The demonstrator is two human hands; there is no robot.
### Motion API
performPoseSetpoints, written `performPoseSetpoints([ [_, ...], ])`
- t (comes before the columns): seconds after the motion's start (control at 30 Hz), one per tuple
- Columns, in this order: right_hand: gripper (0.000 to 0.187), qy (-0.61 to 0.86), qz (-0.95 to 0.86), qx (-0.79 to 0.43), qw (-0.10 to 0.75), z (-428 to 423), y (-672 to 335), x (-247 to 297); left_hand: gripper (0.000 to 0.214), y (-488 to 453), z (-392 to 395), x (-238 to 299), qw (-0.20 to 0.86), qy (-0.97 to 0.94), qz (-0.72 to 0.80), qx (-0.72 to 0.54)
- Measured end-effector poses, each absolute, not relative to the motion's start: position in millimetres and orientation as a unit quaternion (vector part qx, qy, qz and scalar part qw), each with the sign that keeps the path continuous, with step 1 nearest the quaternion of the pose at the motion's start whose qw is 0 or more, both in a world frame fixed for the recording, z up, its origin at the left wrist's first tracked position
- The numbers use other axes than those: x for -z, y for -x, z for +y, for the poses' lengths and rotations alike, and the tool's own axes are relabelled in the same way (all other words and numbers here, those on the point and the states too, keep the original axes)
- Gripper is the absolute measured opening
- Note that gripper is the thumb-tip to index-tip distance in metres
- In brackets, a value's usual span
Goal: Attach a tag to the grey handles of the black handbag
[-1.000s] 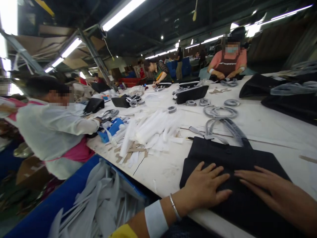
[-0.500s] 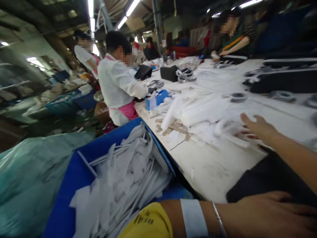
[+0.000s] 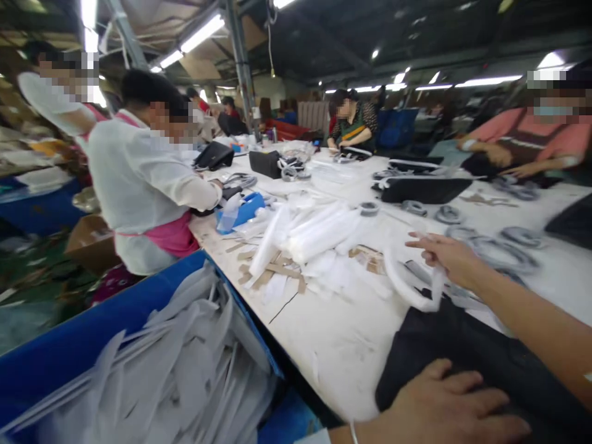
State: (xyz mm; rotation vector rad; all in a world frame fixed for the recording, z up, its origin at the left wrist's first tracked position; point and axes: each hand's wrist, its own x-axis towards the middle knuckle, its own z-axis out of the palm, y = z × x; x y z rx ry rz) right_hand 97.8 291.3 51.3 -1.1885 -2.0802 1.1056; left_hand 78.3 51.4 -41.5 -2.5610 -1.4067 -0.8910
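A black fabric bag (image 3: 467, 345) lies on the white table (image 3: 342, 345) at the lower right. My left hand (image 3: 444, 410) rests flat on its near edge, fingers stretched out, holding nothing. My right hand (image 3: 439, 254) is raised over the bag's far end, its fingers pinched on a long white strip (image 3: 409, 287). The strip curves down in a loop toward the bag. Just left of that hand lies a pile of white strips and sleeves (image 3: 314, 231).
A blue bin (image 3: 69, 345) full of white offcuts stands against the table's near left edge. A person in a white top and pink apron (image 3: 143, 179) works at the left side. Black bags (image 3: 423, 188) and grey strap coils (image 3: 490, 243) lie further back, with other people seated across.
My right hand left the black bag, reached to the white pile and has come back over the bag with a white strip. My left hand stayed on the bag. The view swung left, then partly back.
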Motion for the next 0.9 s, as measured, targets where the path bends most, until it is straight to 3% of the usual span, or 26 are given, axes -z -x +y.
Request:
performPoseSetpoints([
  [0.1, 0.06, 0.419, -0.719, -0.508, 0.222, 268.5, -148.3, -88.7, 0.056, -77.0, 50.8, 38.8, 0.012, 0.829, -0.459, 0.32],
  [0.2, 0.075, 0.401, -0.63, -0.656, 0.109, 250.9, -186.6, -114.5, 0.055, -77.8, 49.9, 39.8, -0.042, 0.826, -0.45, 0.336],
  [0.3, 0.081, 0.46, -0.708, -0.525, 0.106, 247.1, -195.0, -109.8, 0.056, -79.1, 50.2, 41.5, -0.08, 0.825, -0.445, 0.339],
  [0.37, 0.071, 0.51, -0.775, -0.356, 0.117, 249.4, -183.1, -91.2, 0.056, -79.5, 50.4, 42.5, -0.092, 0.824, -0.445, 0.34],
  [0.43, 0.06, 0.527, -0.793, -0.291, 0.09, 251.2, -161.0, -67.7, 0.056, -79.6, 50.3, 43.2, -0.102, 0.824, -0.444, 0.338],
  [0.67, 0.04, 0.511, -0.833, -0.208, 0.035, 233.1, -76.6, -15.4, 0.059, -80.3, 52.0, 43.3, -0.138, 0.822, -0.447, 0.324],
  [0.8, 0.031, 0.488, -0.837, -0.244, 0.043, 231.3, -72.1, -27.6, 0.059, -81.1, 54.9, 46.9, -0.144, 0.825, -0.442, 0.321],
  [0.9, 0.037, 0.455, -0.842, -0.281, 0.072, 240.3, -98.7, -56.2, 0.058, -81.1, 56.3, 50.2, -0.144, 0.826, -0.446, 0.315],
])
